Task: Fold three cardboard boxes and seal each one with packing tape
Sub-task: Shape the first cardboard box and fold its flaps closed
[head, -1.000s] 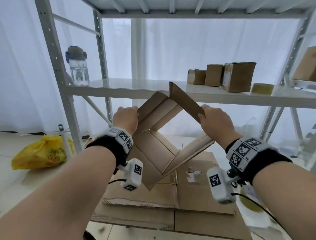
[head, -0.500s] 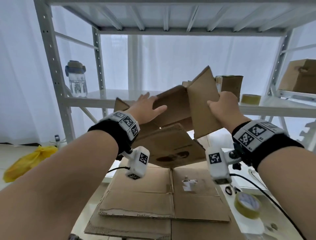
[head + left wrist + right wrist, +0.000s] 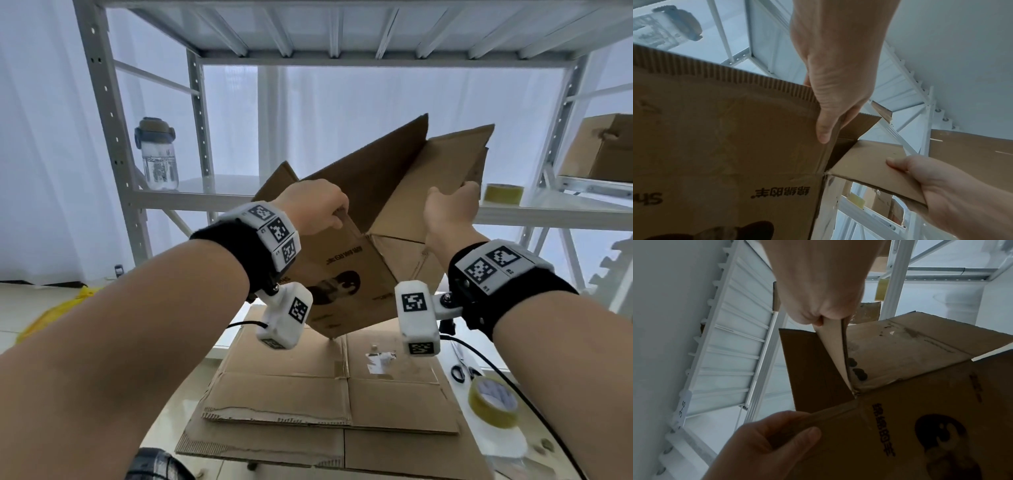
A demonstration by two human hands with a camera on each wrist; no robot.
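A: Both your arms are raised, holding the cardboard box (image 3: 346,270) tilted in the air above the flat cardboard sheets (image 3: 308,394). Your left hand (image 3: 310,207) has its fingers curled over a flap edge, and your right hand (image 3: 448,209) pinches another flap.

B: Counts: one box up, two tape rolls, near right (image 3: 493,401) and on the far shelf (image 3: 503,193). Scissors (image 3: 460,371) are half hidden behind your wrist.

Water bottle (image 3: 157,153) standing up on the metal shelf (image 3: 205,186), scissors (image 3: 460,371) lying on the worktop, yellow bag (image 3: 54,313) down on the floor.
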